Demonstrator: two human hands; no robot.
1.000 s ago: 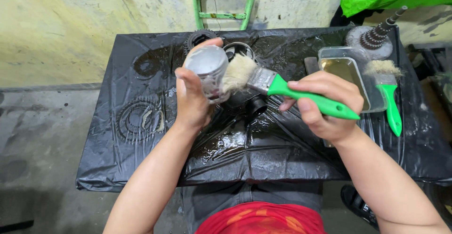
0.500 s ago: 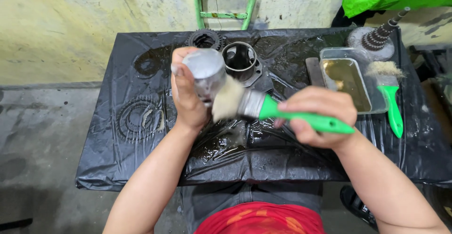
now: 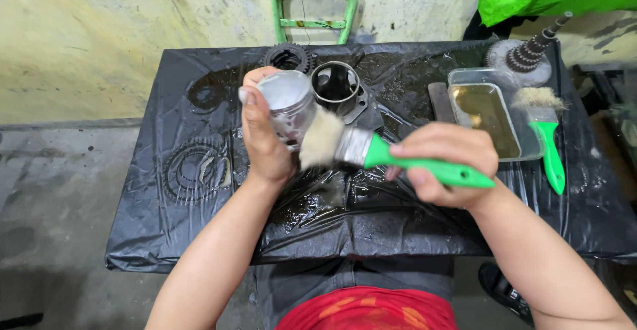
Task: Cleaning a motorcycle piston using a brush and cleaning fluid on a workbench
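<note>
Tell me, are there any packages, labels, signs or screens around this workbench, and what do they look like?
None in view: no package, label, sign or screen shows.
Nearest thing to a container: a clear rectangular plastic tray of yellowish liquid, on the black sheet at the right.
The left hand holds a silvery metal cylinder; no label shows on it.
The right hand holds a green-handled brush, plain.

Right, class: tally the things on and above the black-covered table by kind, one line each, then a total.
Green-handled paintbrushes: 2, one in the right hand at, one lying at
Metal piston in the left hand: 1
Gears: 2
Metal cylinder sleeve: 1
Clear tray of liquid: 1
Total: 7
</note>
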